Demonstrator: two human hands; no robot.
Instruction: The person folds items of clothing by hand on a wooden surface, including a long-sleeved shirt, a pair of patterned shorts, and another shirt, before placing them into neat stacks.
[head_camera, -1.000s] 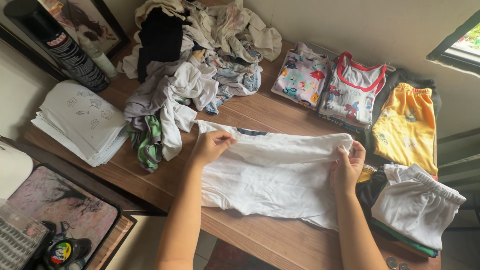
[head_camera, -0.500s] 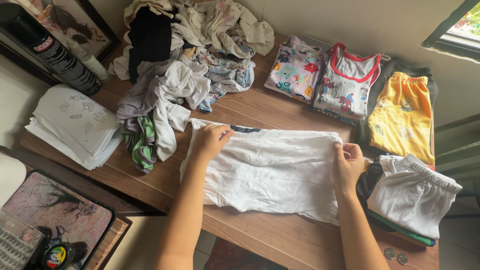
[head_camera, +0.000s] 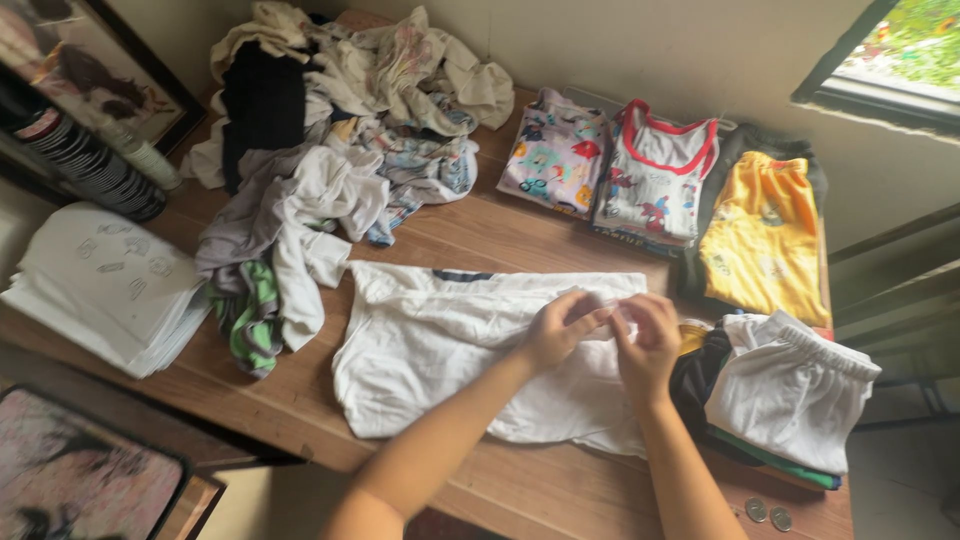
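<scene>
Pinching w/ both hands at the right end of the white shirt (head_camera: 450, 350), which lies flat mid-table (head_camera: 480, 225): your left hand (head_camera: 556, 332) & right hand (head_camera: 645, 345) nearly touch, fingers closed on the top edge. Head view only. Risk: cloth bunches under your palms, so the fold could go crooked; the white shorts (head_camera: 790, 390) on the folded stack sit just beside your right wrist & could get knocked. Unsorted pile (head_camera: 330, 150) sits behind.

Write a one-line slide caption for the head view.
Both hands, left hand and right hand, pinch the right edge of a white garment spread on a wooden table among clothes.
</scene>
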